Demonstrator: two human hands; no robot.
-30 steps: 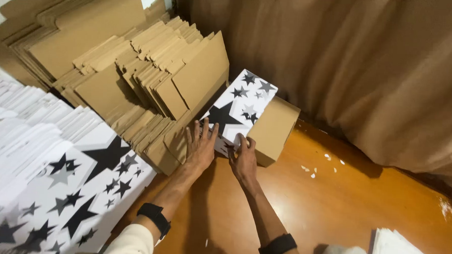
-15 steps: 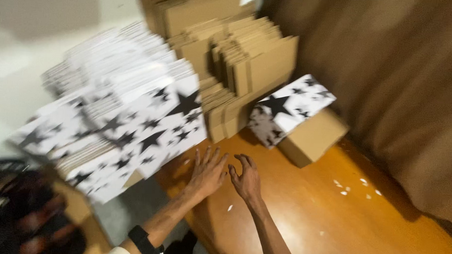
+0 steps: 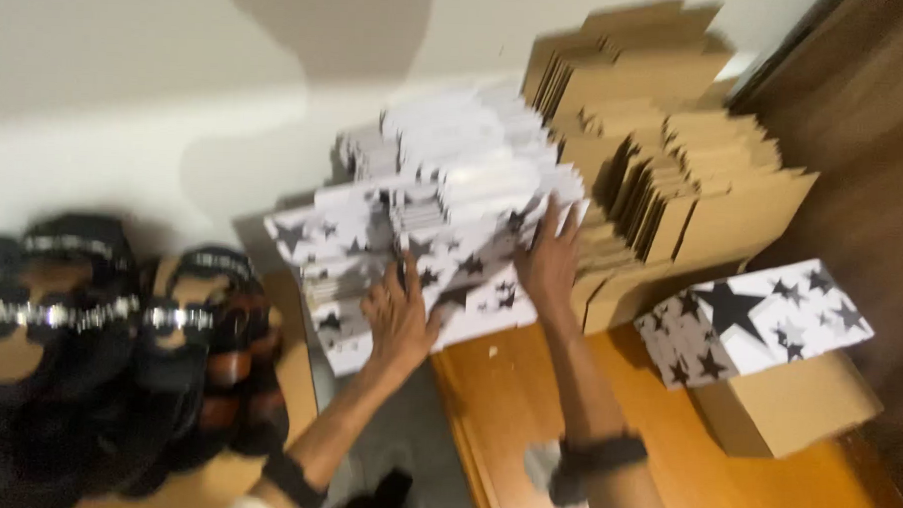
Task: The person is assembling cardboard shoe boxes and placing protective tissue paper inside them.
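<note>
Left hand (image 3: 399, 317) spread flat, right hand (image 3: 549, 262) open-fingered, both pressed against the leaning stack of white star-printed sheets (image 3: 428, 213) by the wall. Just right: brown cardboard flats (image 3: 674, 182). Farther right: star-lidded box (image 3: 759, 340). Left: dark sandals (image 3: 99, 332).

White sheets (image 3: 443, 224) with black stars, apparently; brown cardboard (image 3: 664, 181)

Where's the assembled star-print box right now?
Head view, right side: the star-print box rests on a plain brown carton, just right of the flat cardboard stack.
</note>
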